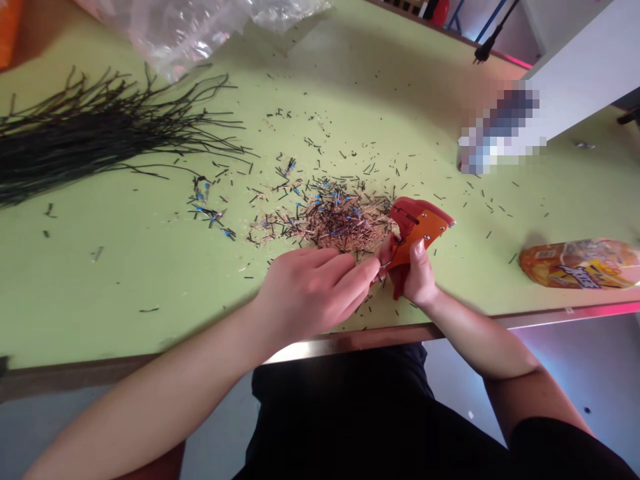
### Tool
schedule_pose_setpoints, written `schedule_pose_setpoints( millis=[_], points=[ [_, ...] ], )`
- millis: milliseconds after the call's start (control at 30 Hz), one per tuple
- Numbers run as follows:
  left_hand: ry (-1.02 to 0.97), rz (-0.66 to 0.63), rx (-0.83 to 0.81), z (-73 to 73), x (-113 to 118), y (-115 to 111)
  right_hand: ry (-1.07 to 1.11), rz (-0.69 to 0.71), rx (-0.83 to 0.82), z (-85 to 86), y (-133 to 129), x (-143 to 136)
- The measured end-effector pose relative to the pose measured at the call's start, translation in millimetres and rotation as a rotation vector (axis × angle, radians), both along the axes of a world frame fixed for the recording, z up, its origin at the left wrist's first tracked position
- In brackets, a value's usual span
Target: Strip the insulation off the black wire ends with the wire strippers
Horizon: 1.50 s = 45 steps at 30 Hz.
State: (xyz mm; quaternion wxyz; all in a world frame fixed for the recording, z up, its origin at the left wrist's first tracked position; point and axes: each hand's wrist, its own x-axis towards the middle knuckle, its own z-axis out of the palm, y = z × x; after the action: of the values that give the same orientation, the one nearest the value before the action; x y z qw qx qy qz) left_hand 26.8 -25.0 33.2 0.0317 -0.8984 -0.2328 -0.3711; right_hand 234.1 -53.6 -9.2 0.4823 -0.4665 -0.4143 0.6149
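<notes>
My right hand (423,275) is closed around a red and orange wire stripper (434,225), its thumb pressed on the orange side. Close against the tool, my left hand (320,287) pinches a thin black wire (399,248) between thumb and fingers; most of the wire is hidden by the hand. Just beyond both hands lies a heap of wire scraps (345,217), a mix of black insulation bits, copper strands and some blue pieces. To the left, a thick bundle of black wires (100,133) is spread on the green table (150,267).
Clear plastic bags (185,33) lie at the back left, beside an orange object (9,30) at the edge. An orange drink bottle (580,263) lies on its side at the right. A white panel (575,67) stands behind it, near a hanging black plug (484,52).
</notes>
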Motion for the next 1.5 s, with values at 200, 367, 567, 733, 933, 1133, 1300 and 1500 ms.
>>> schedule_pose_setpoints(
  millis=[200,367,567,733,933,1133,1300,1500],
  points=[
    [-0.004,-0.013,-0.026,2.5,0,-1,0.002,0.032,0.027,-5.7,-3,1],
    [0.006,0.002,-0.004,1.9,0,-2,0.133,0.046,0.063,-10.0,-4,-1],
    [-0.14,0.017,-0.179,-7.1,-6,10,0.291,0.161,-0.055,2.3,12,10],
    [-0.226,0.156,-0.421,-19.3,-11,27,0.417,0.443,-0.123,5.0,19,23],
    [-0.24,0.091,-0.455,-33.3,-7,35,0.43,0.574,-0.151,0.9,10,19],
    [-0.165,0.138,-0.495,-37.6,-5,34,0.512,0.539,-0.158,-7.2,6,16],
    [-0.165,0.119,-0.505,-39.8,-5,35,0.505,0.483,-0.177,-3.6,4,12],
    [-0.162,0.162,-0.514,-40.1,-5,35,0.451,0.455,-0.172,-2.2,2,7]
  ],
)
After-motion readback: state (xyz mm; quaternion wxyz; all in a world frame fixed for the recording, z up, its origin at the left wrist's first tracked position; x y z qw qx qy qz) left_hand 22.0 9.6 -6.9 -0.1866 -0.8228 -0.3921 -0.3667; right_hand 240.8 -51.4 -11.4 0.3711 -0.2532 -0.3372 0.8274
